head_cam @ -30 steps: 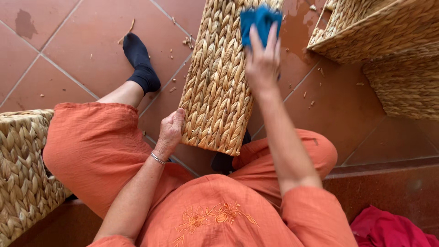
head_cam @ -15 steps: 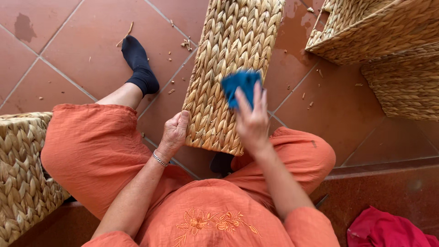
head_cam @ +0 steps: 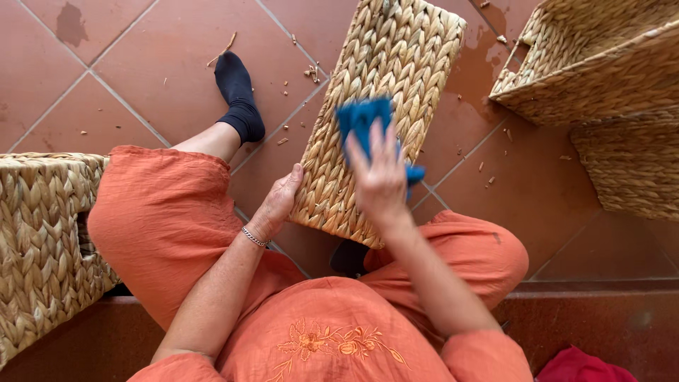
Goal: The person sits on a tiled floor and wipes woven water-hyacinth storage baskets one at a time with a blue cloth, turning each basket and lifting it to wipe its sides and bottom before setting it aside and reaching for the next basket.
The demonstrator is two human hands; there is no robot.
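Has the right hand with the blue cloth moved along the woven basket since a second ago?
Yes. The right hand and blue cloth have slid from the far end of the woven basket toward the person, now near its middle.

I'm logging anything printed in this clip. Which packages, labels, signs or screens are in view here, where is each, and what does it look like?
None: no package, label, sign or screen shows in the head view.
Woven basket: tan, rectangular, on the tiled floor, steadied by the left hand.
Blue cloth: pressed on that basket by the right hand.
More woven baskets: tan, upper right and far left.
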